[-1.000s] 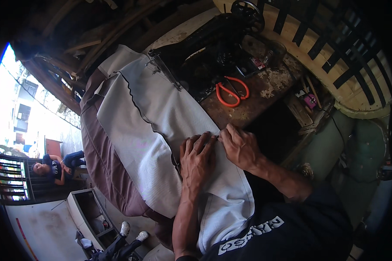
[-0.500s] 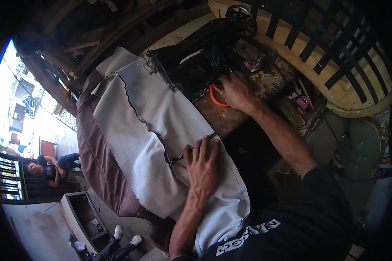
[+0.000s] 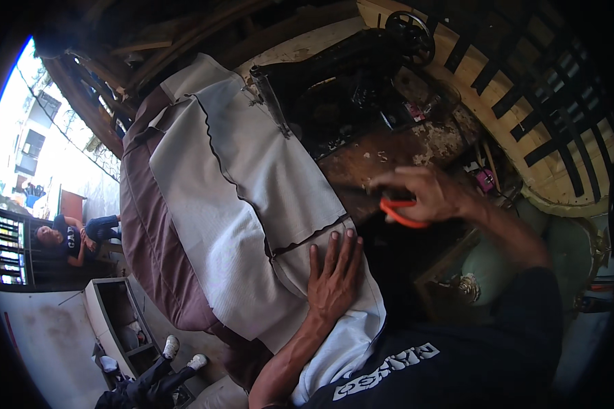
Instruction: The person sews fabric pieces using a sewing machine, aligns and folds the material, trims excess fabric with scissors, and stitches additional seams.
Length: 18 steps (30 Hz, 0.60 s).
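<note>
A large light grey fabric piece (image 3: 198,235) with dark-edged seams drapes across my lap and up to the sewing machine (image 3: 320,75). My left hand (image 3: 334,283) lies flat on the fabric, fingers apart, just below a dark cross seam (image 3: 310,237). To the right, my right hand (image 3: 433,194) is closed around orange-handled scissors (image 3: 406,218), lifted beside the fabric's right edge. Their blades are blurred and dark, pointing left toward the seam's end. A mauve cloth (image 3: 160,252) hangs under the grey fabric on its left.
The worn machine table (image 3: 361,167) holds small items. An open drawer with a purple object (image 3: 484,180) sits at its right. Beyond stands a wooden frame with black webbing (image 3: 512,102). At left, a person (image 3: 75,235) sits; another person's legs (image 3: 164,375) show below.
My right hand has brought the scissors off the machine table, down and right toward the fabric's edge. My left hand has shifted slightly right and down, still flat. The view has shifted a little.
</note>
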Each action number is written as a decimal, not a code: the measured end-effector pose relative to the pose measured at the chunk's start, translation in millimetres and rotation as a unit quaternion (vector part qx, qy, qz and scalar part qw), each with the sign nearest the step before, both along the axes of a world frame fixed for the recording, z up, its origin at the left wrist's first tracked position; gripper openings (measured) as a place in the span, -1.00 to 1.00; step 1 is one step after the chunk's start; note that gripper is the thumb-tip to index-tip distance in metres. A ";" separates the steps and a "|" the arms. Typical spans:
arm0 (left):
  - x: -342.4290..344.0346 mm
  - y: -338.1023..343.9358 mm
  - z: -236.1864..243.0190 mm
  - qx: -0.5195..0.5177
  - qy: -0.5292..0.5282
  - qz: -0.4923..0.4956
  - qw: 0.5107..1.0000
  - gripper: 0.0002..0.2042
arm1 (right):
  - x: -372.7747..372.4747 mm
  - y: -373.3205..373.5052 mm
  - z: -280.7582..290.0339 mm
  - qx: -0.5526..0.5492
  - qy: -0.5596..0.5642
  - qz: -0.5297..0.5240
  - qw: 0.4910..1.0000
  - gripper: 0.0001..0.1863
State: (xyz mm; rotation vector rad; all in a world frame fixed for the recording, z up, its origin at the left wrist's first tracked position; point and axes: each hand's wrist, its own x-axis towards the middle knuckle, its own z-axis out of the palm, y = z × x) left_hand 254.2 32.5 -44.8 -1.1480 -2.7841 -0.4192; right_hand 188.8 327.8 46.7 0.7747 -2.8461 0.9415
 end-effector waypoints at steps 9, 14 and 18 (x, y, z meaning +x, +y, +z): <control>-3.2 -4.3 -7.4 -0.004 0.036 -0.055 0.998 -0.50 | 30.4 19.1 14.4 0.154 -0.038 0.039 0.987 -0.36; -4.0 -1.0 -5.1 0.003 0.028 -0.050 0.998 -0.51 | 19.0 20.8 5.7 0.143 0.014 0.064 0.988 -0.34; -3.6 -2.5 -8.3 -0.002 0.051 -0.046 0.998 -0.51 | 9.0 24.2 6.7 0.143 0.002 0.089 0.986 -0.36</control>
